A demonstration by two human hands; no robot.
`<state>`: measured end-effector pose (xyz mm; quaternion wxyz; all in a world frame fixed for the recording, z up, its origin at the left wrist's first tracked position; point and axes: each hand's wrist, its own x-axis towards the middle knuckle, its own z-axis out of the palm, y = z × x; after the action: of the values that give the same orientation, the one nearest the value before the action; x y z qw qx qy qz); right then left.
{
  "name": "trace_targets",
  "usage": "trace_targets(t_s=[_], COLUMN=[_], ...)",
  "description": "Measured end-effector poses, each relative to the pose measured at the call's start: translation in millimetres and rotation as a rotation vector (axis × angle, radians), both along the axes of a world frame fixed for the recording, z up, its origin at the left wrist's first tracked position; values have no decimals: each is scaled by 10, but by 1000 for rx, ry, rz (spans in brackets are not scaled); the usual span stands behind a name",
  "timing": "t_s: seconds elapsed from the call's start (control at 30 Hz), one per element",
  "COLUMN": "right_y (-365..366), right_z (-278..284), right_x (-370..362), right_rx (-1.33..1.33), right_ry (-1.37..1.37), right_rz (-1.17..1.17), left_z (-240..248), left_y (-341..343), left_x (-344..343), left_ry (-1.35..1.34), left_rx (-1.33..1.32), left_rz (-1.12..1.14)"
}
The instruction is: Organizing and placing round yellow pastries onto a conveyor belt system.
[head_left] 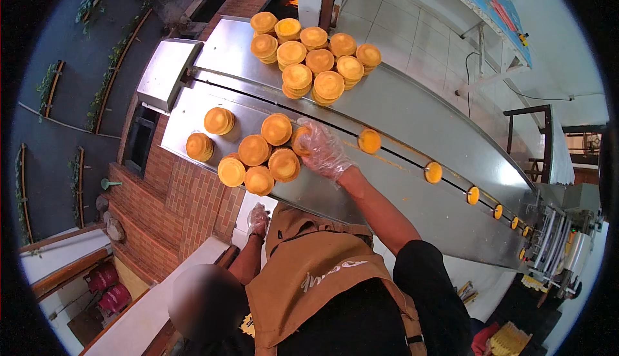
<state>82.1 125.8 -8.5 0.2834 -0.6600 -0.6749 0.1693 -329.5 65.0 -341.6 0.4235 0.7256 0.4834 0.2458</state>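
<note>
"Where do you have the right hand?"

"From my seat, I see the right hand in a clear plastic glove, fingers clamped on a golden wafer stack at the steel table."

"What is next to those fingers?"

"Five wafer stacks just left of them, huddled toward the near edge. Farther left, two separate stacks. Beyond the fingertips, across the dark slot, eleven far stacks crowd together."

"And to their right?"

"Single golden discs follow that slot, the first near the knuckles, the line trailing away toward a roller machine."

"The left hand?"

"Below and left of the right fingers, the left hand is by the near edge, gloved as well (it's tiny on my feed). I can't tell whether its fingers are apart or together."
</note>
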Motion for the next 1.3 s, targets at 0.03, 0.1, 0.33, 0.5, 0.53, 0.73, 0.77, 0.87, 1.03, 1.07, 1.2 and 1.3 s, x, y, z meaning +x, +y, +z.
trace_targets(t_s=[0.03,0.1,0.33,0.5,0.53,0.73,0.77,0.87,1.03,1.07,1.2,1.3], right_y=[-57,-290,-1115,-1080,-1013,-865,-812,-508,-125,-117,-489,-951], right_z=[-109,-357,-709,-534,-553,-713,-667,-393,-327,-388,-558,-694], right_x=[56,220,768,719,657,646,603,250,54,39,237,579], right_rx=[-46,6,149,89,131,126,189,137,47,38,242,205], right_ry=[-45,102,11,-225,67,647,309,-4,57,76,222,40], right_rz=[-48,-189,-836,-933,-905,-939,-784,-332,-99,-117,-385,-767], left_z=[218,704,908,1225,1219,849,841,910,1051,1054,1148,1026], left_y=[90,339,327,421,415,479,486,431,330,346,285,305], left_x=[254,825,847,1088,1100,996,1017,1007,942,929,912,896], left_ry=[116,251,242,368,371,211,272,268,245,243,369,256], left_rx=[-363,-720,-778,-866,-862,-859,-839,-844,-748,-744,-695,-901], left_rz=[131,239,307,240,239,368,361,363,312,314,226,469])
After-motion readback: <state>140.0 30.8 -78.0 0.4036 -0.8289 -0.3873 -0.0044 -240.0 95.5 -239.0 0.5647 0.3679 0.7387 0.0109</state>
